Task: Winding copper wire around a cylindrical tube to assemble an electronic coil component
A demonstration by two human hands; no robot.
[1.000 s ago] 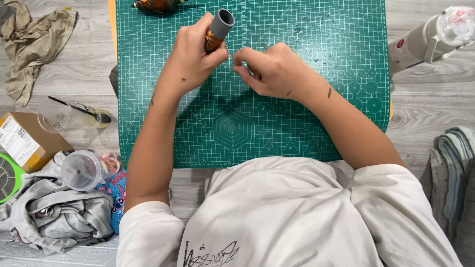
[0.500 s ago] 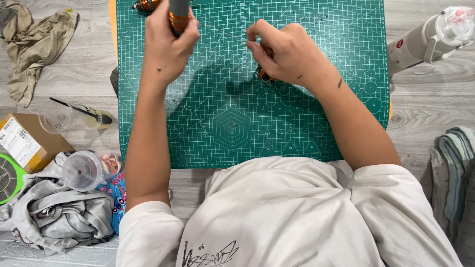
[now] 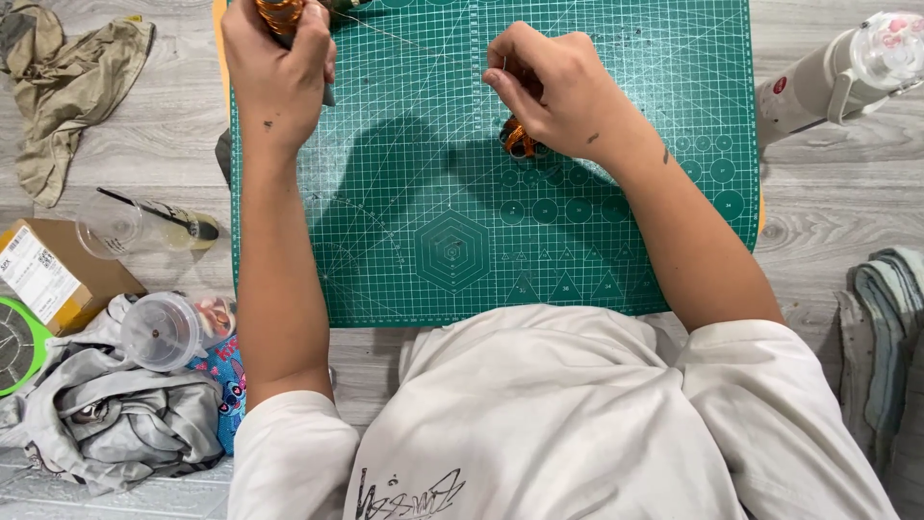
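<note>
My left hand (image 3: 279, 72) is closed around a spool of copper-coloured wire (image 3: 277, 14) at the far left edge of a green cutting mat (image 3: 433, 241). A thin strand of wire runs from the spool towards my right hand (image 3: 553, 91). That hand is curled with pinched fingers over a small copper wire coil (image 3: 518, 143) lying on the mat, and the coil peeks out below the palm. Whether the fingers pinch the strand or the coil is partly hidden.
Left of the mat lie a crumpled khaki cloth (image 3: 67, 87), a clear cup with a straw (image 3: 144, 226), a cardboard box (image 3: 53, 274), a lidded plastic cup (image 3: 164, 329) and grey clothing (image 3: 115, 424). A white bottle (image 3: 837, 72) lies at the right, with folded fabric (image 3: 885, 356) below it.
My left hand has carried the spool from the mat's middle up to its far left edge. My right hand has shifted up and right, and the small coil now shows beneath it.
</note>
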